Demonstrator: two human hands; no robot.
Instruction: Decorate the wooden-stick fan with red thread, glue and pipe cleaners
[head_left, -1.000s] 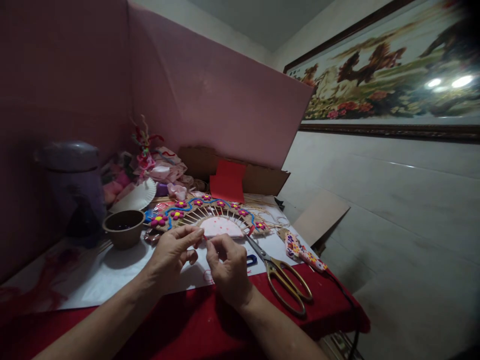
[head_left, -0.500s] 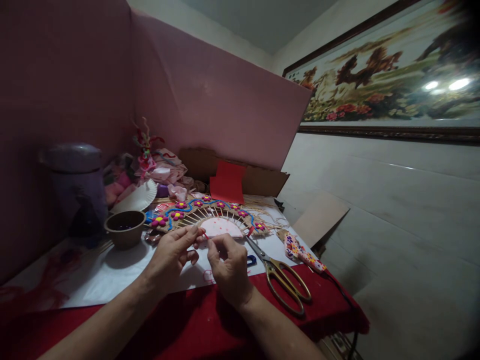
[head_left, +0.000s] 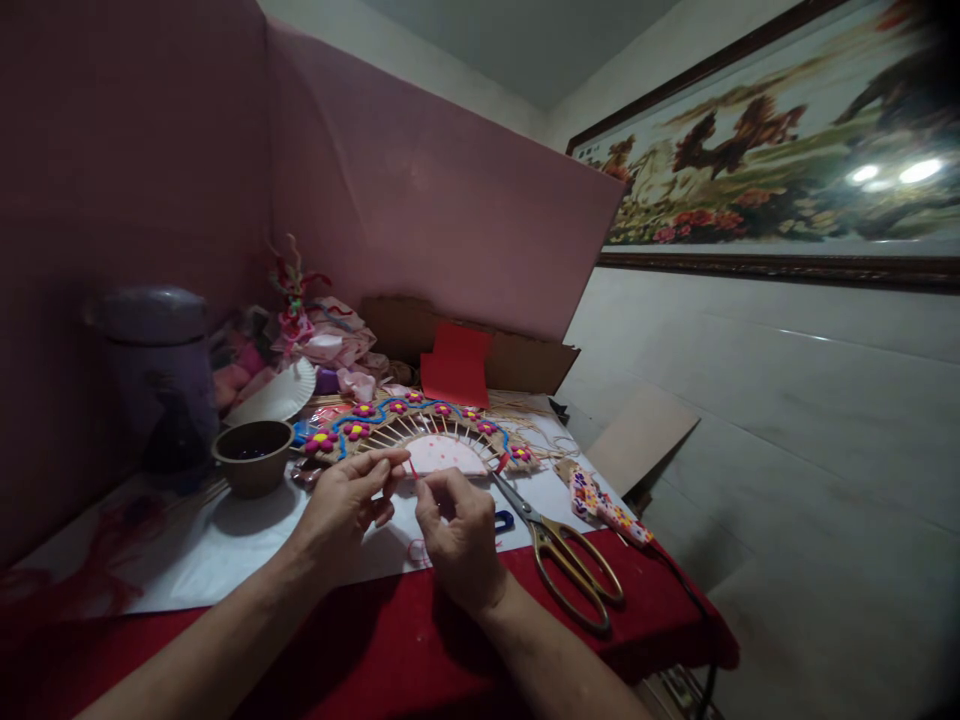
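A short, thin red strand point(head_left: 413, 468) runs between my two hands; whether it is yarn or pipe cleaner I cannot tell. Thumb and forefinger of my left hand point(head_left: 358, 497) pinch its upper end. The lower end is in the closed fingers of my right hand point(head_left: 459, 530). Just beyond both hands lies a fan-shaped craft piece point(head_left: 442, 455), with a pale dotted half-circle, thin sticks and a brown arched border bearing a blue wavy line and pink-and-yellow flowers. Gold-handled scissors point(head_left: 559, 550) rest to the right of my right hand.
A brown bowl of dark contents point(head_left: 253, 455) stands at left, near a purple canister point(head_left: 161, 390). A flower-patterned glue gun point(head_left: 607, 508) with a cord lies at right. Red sheets point(head_left: 456, 365) lean on cardboard at the back. Loose red strands point(head_left: 112, 550) lie on the left.
The fingers of my left hand have curled in a little, and more of the red strand shows between the hands. My right hand has barely moved.
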